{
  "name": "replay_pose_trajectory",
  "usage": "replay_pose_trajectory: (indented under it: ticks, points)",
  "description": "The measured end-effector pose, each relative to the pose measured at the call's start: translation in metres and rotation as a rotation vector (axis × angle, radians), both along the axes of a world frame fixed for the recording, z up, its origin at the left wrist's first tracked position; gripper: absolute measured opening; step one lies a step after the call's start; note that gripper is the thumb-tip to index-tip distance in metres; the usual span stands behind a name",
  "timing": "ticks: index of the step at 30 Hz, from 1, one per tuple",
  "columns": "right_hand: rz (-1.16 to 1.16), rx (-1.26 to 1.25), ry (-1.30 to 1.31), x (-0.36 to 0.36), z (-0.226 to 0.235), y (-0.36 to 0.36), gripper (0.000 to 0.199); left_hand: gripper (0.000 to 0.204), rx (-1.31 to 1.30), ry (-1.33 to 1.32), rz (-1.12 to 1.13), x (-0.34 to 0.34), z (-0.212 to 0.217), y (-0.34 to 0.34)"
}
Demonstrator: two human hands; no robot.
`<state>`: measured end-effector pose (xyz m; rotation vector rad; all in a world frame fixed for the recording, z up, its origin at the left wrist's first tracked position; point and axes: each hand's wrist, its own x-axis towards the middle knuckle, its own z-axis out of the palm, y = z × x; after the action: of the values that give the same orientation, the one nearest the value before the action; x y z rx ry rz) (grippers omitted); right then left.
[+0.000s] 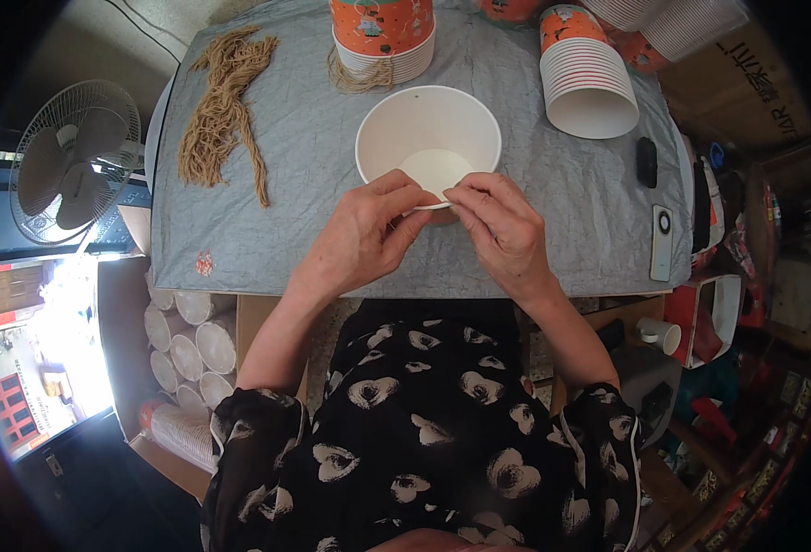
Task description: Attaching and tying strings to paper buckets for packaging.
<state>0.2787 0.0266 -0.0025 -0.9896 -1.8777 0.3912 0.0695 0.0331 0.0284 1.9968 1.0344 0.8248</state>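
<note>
A large white paper bucket (428, 124) stands in front of me on the grey-covered table, its open mouth tipped toward me. A small dark hole shows near its far rim. My left hand (369, 228) pinches the near rim between thumb and fingers. Just to its right, my right hand (505, 225) is closed on the same rim, fingertips pressed together. Whether a cord end is between the fingertips, I cannot tell. Beyond the bucket stands a stack of orange-and-white paper buckets (383, 28) with twine loops (359, 75) against it. A bundle of brown twine cords (226, 101) lies at the far left.
Another bucket stack (590, 87) lies on its side at the back right. A black object (646, 163) and a phone (661, 241) lie near the table's right edge. Left of the table are a fan (76, 161) and a box of stacked containers (185, 354). A mug (660, 336) sits lower right.
</note>
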Motion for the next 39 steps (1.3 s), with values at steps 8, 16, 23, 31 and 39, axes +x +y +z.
replay_pose_trajectory:
  ticks: [8, 16, 23, 31, 39]
  points:
    - [-0.211, 0.167, -0.103, -0.008, 0.007, 0.0, 0.032, 0.017, -0.169, -0.099, 0.127, 0.012, 0.007, 0.012]
    - [-0.339, 0.091, -0.002, -0.025, -0.008, 0.003, 0.025, 0.015, -0.218, -0.245, 0.185, 0.031, 0.007, 0.011]
    - [-0.335, 0.081, 0.107, -0.023, -0.017, 0.008, 0.018, 0.014, -0.204, -0.229, 0.19, 0.039, 0.005, 0.009]
    - [-0.341, 0.055, 0.138, -0.024, -0.024, 0.01, 0.017, 0.014, -0.219, -0.277, 0.223, 0.046, -0.005, 0.006]
    - [-0.325, -0.047, 0.256, -0.017, -0.041, -0.002, 0.016, 0.017, -0.285, -0.244, 0.283, 0.045, -0.01, 0.009]
